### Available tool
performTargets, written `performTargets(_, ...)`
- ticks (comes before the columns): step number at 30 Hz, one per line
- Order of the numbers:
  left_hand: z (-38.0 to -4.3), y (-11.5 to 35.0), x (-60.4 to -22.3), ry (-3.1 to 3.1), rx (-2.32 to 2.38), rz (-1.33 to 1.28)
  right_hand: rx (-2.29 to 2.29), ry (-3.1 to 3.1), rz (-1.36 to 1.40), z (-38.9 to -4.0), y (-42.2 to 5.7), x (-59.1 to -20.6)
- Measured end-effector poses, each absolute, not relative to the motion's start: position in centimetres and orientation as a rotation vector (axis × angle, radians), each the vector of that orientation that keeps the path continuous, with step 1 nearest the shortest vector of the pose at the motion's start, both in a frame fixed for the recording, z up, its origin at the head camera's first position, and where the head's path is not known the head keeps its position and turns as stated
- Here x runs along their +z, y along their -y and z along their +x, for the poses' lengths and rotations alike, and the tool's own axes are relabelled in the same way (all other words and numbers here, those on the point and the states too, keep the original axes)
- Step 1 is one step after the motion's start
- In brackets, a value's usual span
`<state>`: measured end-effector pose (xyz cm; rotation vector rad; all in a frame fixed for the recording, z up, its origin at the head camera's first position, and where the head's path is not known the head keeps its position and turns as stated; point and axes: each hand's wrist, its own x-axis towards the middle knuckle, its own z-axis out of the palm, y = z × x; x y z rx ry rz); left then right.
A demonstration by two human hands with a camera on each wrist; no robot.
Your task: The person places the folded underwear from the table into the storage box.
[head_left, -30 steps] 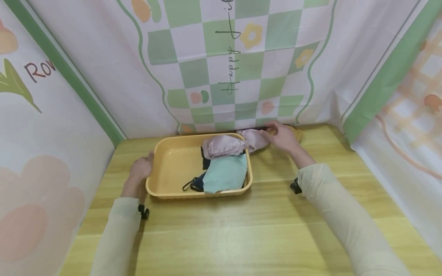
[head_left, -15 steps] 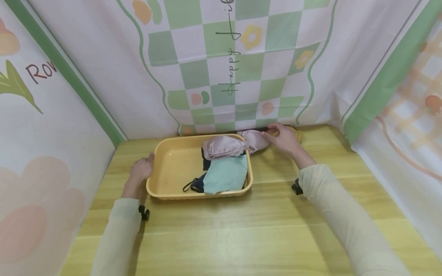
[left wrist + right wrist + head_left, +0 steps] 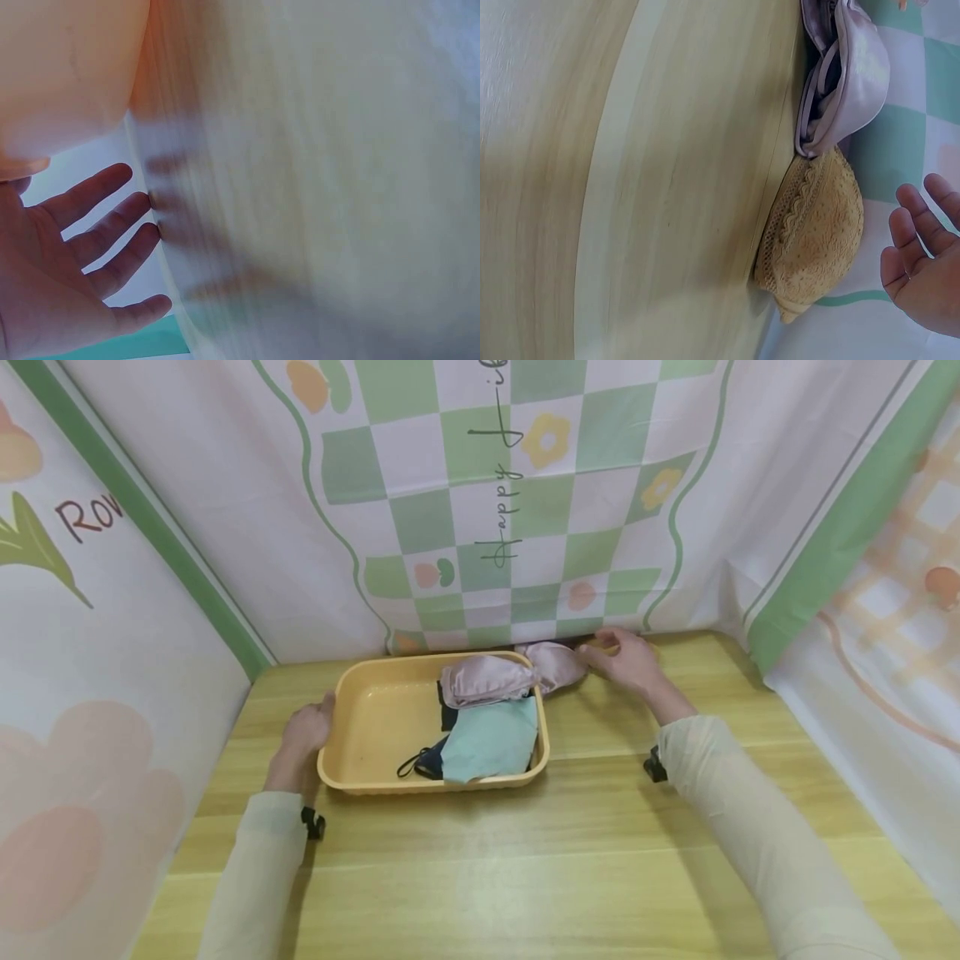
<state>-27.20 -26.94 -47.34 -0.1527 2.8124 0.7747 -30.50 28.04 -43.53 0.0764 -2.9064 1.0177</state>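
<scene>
My left hand (image 3: 307,727) is at the left end of a yellow plastic tray (image 3: 352,785). In the left wrist view its fingers (image 3: 112,225) are straight and spread under the tray's side, with the thumb up by the rim. My right hand (image 3: 628,662) hovers at the back of the table, holding nothing, fingers relaxed. Below it lies a mustard lace bra (image 3: 817,225), mostly hidden by the hand in the head view. Beside that is a pink satin bra cup (image 3: 862,82), just outside the tray's back right corner.
In the tray's right half lie a folded pink satin piece (image 3: 486,681), a mint-green cloth (image 3: 491,739) and a navy piece (image 3: 430,762) with a thin loop. A checkered curtain (image 3: 517,527) hangs right behind the tray. Wooden table surface (image 3: 480,877) stretches in front.
My right hand has shifted slightly to the right, away from the pink cup and further over the mustard bra. The left hand and tray stay in place.
</scene>
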Motion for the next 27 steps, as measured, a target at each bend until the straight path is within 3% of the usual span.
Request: performTargets(27,-27.2,27.0,-47.3,-2.797,0.785,-0.168,0.926,2.936,0.038,-30.6,-31.2,-44.2)
